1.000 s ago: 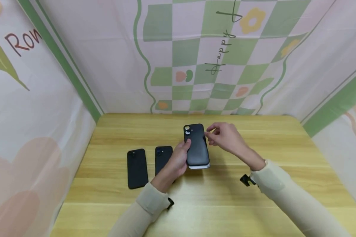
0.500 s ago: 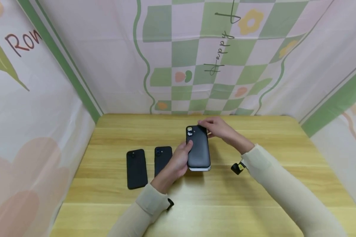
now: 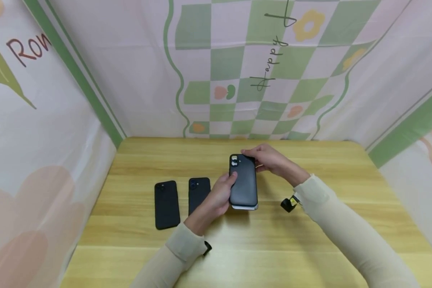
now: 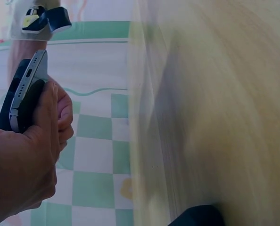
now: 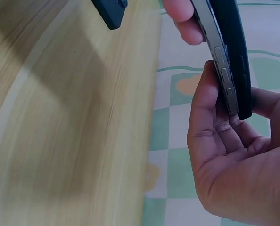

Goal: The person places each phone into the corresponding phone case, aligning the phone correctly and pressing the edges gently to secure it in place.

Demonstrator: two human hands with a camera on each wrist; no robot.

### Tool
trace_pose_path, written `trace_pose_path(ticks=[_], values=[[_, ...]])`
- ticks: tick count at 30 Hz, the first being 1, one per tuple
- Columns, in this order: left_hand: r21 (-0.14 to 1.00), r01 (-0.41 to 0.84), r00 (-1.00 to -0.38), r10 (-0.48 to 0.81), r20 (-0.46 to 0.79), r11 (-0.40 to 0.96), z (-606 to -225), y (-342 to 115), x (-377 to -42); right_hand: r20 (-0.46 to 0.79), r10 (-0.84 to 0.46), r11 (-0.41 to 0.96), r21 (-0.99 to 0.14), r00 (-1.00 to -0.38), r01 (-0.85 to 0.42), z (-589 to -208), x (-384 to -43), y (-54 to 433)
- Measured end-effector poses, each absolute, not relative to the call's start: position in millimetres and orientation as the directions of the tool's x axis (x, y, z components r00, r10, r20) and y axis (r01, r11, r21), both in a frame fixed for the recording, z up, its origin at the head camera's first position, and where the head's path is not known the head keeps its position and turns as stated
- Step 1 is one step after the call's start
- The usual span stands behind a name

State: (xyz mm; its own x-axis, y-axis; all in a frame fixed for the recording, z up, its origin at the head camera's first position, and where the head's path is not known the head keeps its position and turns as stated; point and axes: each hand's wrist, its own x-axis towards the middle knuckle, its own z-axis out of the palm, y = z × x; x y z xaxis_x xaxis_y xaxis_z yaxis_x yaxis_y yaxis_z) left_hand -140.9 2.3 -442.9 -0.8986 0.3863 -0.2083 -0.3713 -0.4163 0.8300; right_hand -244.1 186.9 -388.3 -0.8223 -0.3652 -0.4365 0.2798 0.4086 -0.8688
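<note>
A black phone case (image 3: pixel 243 182) lies over the back of a phone (image 3: pixel 245 207), whose pale lower edge sticks out below it. My left hand (image 3: pixel 220 194) grips the pair from the left side, thumb on the case's back. At the upper right corner my right hand (image 3: pixel 269 157) pinches case and phone, with fingers behind. In the left wrist view, the phone's metal end (image 4: pixel 29 84) with its port shows beside the case. The right wrist view shows a gap between the phone's side (image 5: pixel 220 61) and the case, so they stand partly apart.
Two black phones or cased phones lie on the wooden table (image 3: pixel 309 256): one at the left (image 3: pixel 167 205), the other (image 3: pixel 199 194) partly hidden behind my left hand. A patterned cloth (image 3: pixel 223 60) hangs behind the table's far edge.
My right hand has moved from beside the case to its upper right corner and taken hold there. The phone and case have shifted slightly right and nearer.
</note>
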Motion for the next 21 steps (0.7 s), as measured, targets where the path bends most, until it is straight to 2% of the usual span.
trace_pose_path(ticks=[21], values=[[0.839,-0.414,-0.876,0.406,-0.261,-0.353,-442.3,-0.6,-138.3,-0.399,-0.395,0.438,-0.874,-0.827,0.212,-392.3,-241.8,190.6]])
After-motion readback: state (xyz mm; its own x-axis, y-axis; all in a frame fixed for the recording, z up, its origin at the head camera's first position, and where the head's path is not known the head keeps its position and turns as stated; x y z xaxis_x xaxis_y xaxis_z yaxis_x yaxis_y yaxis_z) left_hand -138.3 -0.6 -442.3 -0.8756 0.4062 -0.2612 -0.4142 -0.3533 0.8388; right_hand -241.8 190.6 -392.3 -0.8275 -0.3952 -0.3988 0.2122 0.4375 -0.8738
